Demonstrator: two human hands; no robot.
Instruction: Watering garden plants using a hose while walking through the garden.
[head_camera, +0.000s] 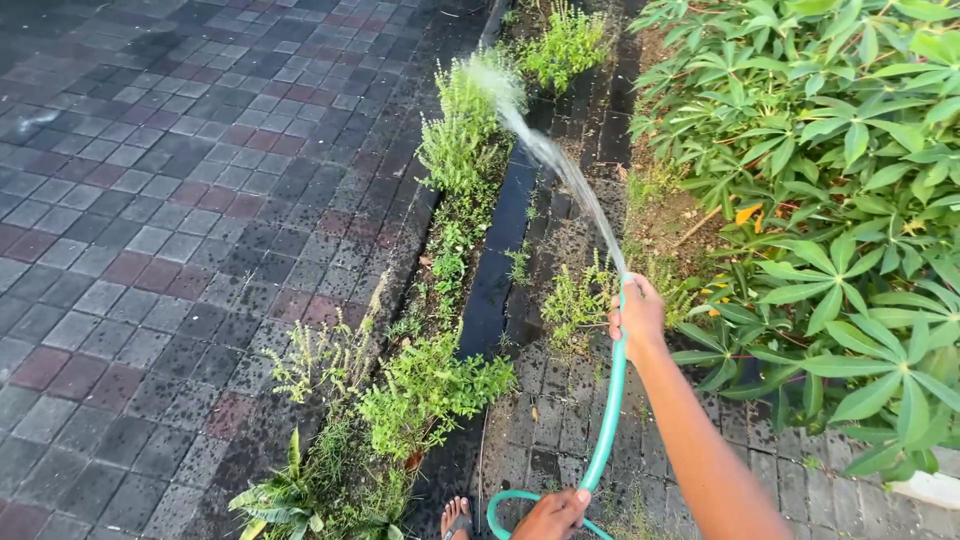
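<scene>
On a wet brick path beside a planted strip: one green hose (610, 410), running up from a loop at the bottom edge to the right hand (636, 318). Right hand closed around the hose end, thumb seemingly over the mouth; a fanned jet of water (545, 150) leaves it and lands among the weeds (462, 140) farther up the strip. Left hand (552, 516) closed on the hose lower down, at the loop, partly cut off by the frame edge. Hose judged soft and bendable, light when lifted but heavier with water inside, likely slick where wet; best held as here, one grip near the outlet to aim, one farther back to feed slack. A narrow dark drain channel (495, 270) runs between weeds and path. Broad-leaved shrubs (840, 200) stand to the right; grey and reddish pavers (150, 200), spattered with drops, lie to the left. A sandalled foot (457, 518) shows just beside the loop. No packages, labels or signs in view.
</scene>
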